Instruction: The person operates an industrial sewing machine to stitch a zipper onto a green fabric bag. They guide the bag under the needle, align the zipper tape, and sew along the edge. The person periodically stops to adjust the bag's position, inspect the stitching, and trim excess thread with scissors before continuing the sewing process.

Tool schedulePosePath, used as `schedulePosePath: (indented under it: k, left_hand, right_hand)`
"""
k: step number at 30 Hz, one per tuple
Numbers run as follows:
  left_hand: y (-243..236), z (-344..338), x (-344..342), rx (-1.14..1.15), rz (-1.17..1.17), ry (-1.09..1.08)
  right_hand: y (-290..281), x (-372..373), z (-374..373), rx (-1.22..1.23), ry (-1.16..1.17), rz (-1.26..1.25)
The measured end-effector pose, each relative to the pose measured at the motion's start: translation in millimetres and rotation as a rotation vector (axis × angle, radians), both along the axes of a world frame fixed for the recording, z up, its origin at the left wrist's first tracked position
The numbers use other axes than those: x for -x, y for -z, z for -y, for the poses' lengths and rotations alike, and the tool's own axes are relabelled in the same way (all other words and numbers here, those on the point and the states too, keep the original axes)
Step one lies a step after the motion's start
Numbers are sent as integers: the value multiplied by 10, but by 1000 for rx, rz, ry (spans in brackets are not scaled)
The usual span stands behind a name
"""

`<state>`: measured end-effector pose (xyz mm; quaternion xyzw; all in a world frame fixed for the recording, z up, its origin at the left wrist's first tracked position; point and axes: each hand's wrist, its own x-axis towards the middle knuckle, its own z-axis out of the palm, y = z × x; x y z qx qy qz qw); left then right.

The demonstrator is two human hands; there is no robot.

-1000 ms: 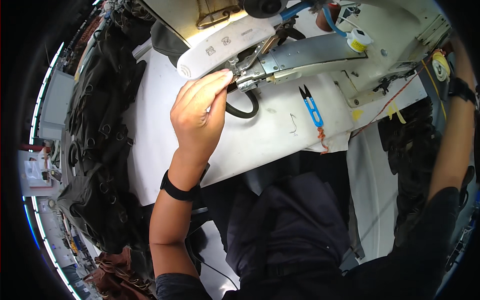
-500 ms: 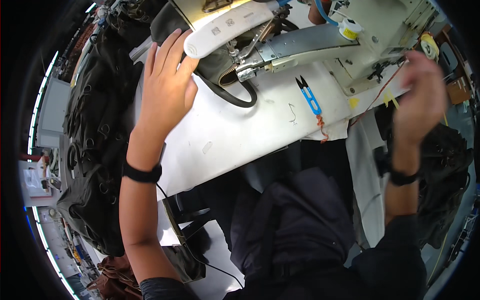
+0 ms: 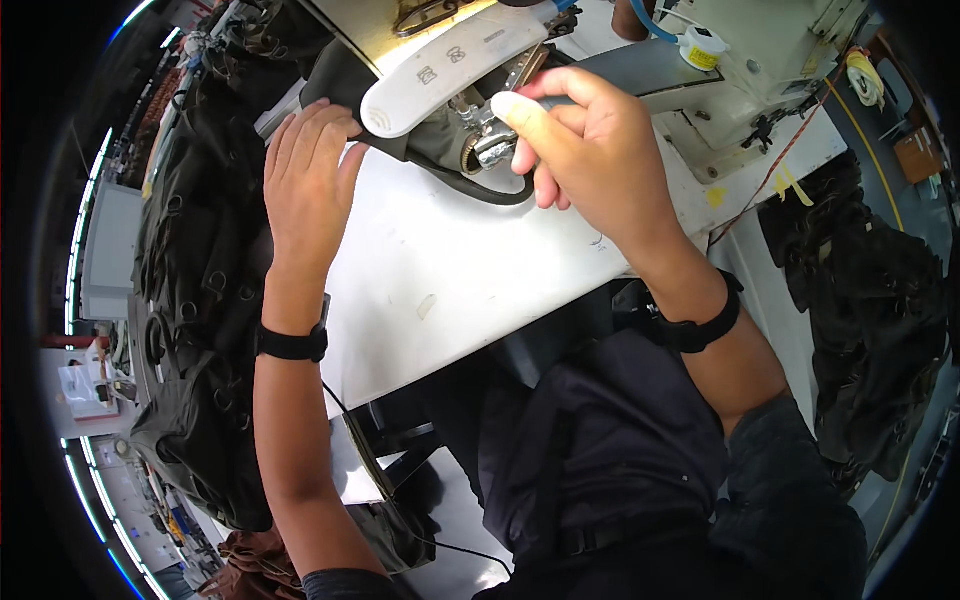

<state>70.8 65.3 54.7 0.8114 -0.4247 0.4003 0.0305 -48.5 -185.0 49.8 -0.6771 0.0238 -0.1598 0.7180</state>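
Two hands work at the far part of the white surface (image 3: 450,285): the left hand (image 3: 310,200) lies open, fingers extended against the edge of a dark bag (image 3: 438,140), while the right hand (image 3: 610,165) has its fingers bent beside a metal foot (image 3: 493,148); whether they pinch anything cannot be told. The bag sits at the tip of the sewing machine (image 3: 780,60), partly behind a white rounded cover (image 3: 450,72). The strap (image 3: 480,190), curving toward the person, could snag if it strays under the foot. The right fingertips are close enough to be nipped if the machine runs now, and the toothed zip edge (image 3: 468,155) could jam against the metal if pushed in crooked. With the left hand flat rather than gripping, the fabric could slide and pucker. Counted outward: two black wristbands (image 3: 291,345), two hands, one strap, one bag, one zip edge, one foot, one cover, one machine, one brown thread cone (image 3: 630,22), and two dark heaps (image 3: 190,290), one each side, their pieces too overlapped to count.
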Motion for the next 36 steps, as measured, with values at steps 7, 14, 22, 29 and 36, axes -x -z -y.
schedulePosePath:
  k: [7, 14, 22, 29, 36]
  left_hand:
    - [-151, -83, -35, -127, -3, -33]
    - [-819, -272, 985, -160, -171, -118]
    - [-1195, -114, 974, -141, -337, -101]
    - [-1396, 73, 976, -166, -363, -98]
    - [-1925, 273, 503, -232, -972, -177]
  right_hand:
    - [74, -165, 29, -96, -146, 55]
    - [40, -117, 52, -74, -127, 61]
    - [95, -50, -15, 113, -6, 77]
    - [892, 169, -329, 67, 3, 248]
    - [462, 339, -263, -976, -631, -272]
